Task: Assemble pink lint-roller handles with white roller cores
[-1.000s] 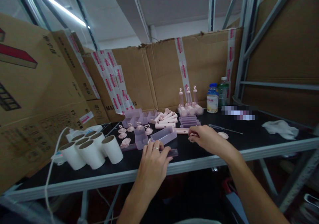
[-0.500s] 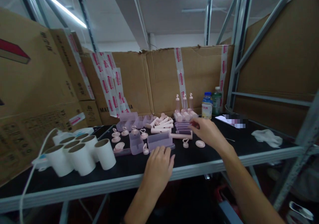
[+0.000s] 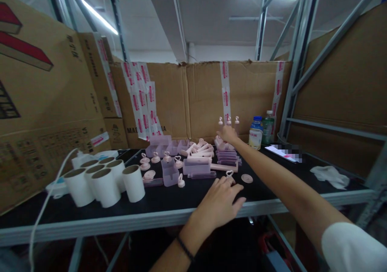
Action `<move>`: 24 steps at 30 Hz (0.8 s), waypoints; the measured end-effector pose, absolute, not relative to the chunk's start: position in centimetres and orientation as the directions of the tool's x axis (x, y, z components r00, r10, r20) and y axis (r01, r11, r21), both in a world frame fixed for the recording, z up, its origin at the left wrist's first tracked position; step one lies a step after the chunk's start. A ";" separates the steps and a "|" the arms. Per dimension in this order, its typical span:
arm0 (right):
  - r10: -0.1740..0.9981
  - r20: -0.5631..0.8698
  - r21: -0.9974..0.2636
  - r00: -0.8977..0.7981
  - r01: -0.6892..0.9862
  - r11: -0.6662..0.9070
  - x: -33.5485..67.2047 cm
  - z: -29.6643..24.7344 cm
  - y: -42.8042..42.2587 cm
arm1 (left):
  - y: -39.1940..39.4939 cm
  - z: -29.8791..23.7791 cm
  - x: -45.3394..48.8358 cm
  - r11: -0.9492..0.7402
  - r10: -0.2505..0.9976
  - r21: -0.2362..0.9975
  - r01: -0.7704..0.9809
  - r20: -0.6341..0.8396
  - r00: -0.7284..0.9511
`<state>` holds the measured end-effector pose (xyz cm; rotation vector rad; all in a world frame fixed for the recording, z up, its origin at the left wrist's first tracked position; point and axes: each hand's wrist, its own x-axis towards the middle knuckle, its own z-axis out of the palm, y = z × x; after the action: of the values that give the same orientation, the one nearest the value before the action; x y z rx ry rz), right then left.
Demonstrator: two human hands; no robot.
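My right hand (image 3: 227, 134) is stretched out to the standing pink rollers (image 3: 229, 122) at the back, fingers on them, can't tell if it's gripping. Left hand (image 3: 220, 201) lies open and flat on the desk (image 3: 157, 201), a pink heart cap (image 3: 229, 174) just past its fingertips

A thin black band (image 3: 184, 248) circles the left wrist, and a white short sleeve (image 3: 352, 246) covers the right upper arm

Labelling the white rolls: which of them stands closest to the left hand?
The rightmost white roll, standing upright at the right end of the cluster by the table's front edge. The other white rolls sit further left of the left hand.
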<state>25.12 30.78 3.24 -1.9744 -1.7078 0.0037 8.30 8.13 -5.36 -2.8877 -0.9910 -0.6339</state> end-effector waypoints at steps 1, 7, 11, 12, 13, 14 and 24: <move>0.924 0.324 -0.396 0.204 0.916 -0.064 25.0 3.2 31.2 | 8.5 -5.4 8.6 -0.798 0.584 0.103 0.594 0.378 0.718; 0.926 0.322 -0.456 0.195 0.890 -0.029 24.7 3.3 32.7 | 12.0 -5.2 8.8 -0.772 0.614 0.080 0.630 0.350 0.708; 0.913 0.360 -0.494 0.191 0.869 0.013 24.7 3.5 32.6 | 13.7 -5.1 8.8 -0.757 0.631 0.077 0.649 0.343 0.696; 0.908 0.372 -0.505 0.190 0.863 0.027 24.7 3.7 32.5 | 14.0 -5.2 8.8 -0.753 0.636 0.078 0.654 0.342 0.692; 0.903 0.386 -0.517 0.189 0.855 0.042 24.7 3.8 32.4 | 14.3 -5.2 8.7 -0.751 0.639 0.079 0.656 0.341 0.690; 0.896 0.401 -0.530 0.189 0.846 0.059 24.7 4.1 32.3 | 14.5 -5.2 8.7 -0.750 0.640 0.081 0.657 0.342 0.688; 0.786 0.583 -0.675 0.206 0.661 0.328 25.0 8.2 29.6 | 15.6 -5.0 6.1 -0.796 0.588 0.097 0.597 0.356 0.726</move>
<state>24.97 29.60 8.21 -1.3827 -1.5040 0.1449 6.11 15.58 -5.04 -2.8964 -0.9951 -0.5839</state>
